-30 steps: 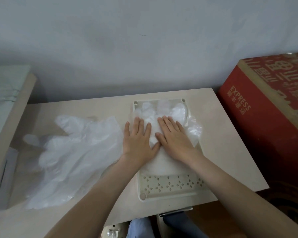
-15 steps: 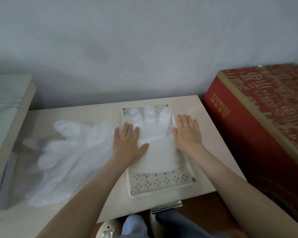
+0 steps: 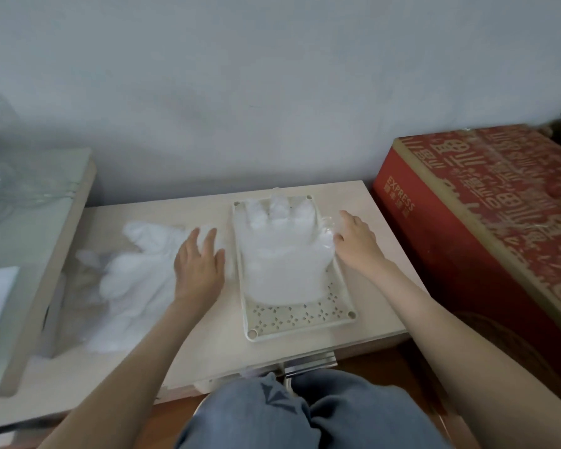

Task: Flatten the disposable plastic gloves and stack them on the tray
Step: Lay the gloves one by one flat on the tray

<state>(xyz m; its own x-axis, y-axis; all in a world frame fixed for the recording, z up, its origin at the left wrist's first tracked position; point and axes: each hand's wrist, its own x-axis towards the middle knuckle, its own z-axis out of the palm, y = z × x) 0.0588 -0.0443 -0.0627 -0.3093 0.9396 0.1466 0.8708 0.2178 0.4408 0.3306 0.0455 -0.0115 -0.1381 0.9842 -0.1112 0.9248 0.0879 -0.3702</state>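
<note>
My left hand [image 3: 198, 264] lay spread on the loose gloves [image 3: 133, 270] left of the tray [image 3: 300, 320]; my right hand [image 3: 357, 244], fingers relaxed, touched the tray's flattened glove [image 3: 282, 264].

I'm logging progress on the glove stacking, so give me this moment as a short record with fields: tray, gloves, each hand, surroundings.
tray: cream, perforated, on the table; near end bare
flattened gloves: lying on the tray, cuff toward the person
pile: loose crumpled gloves on the table, left of the tray
left hand: rests flat on the pile's right edge
right hand: fingers relaxed, at the tray's right rim, touching the flattened gloves' edge
red box: right of the table
</note>
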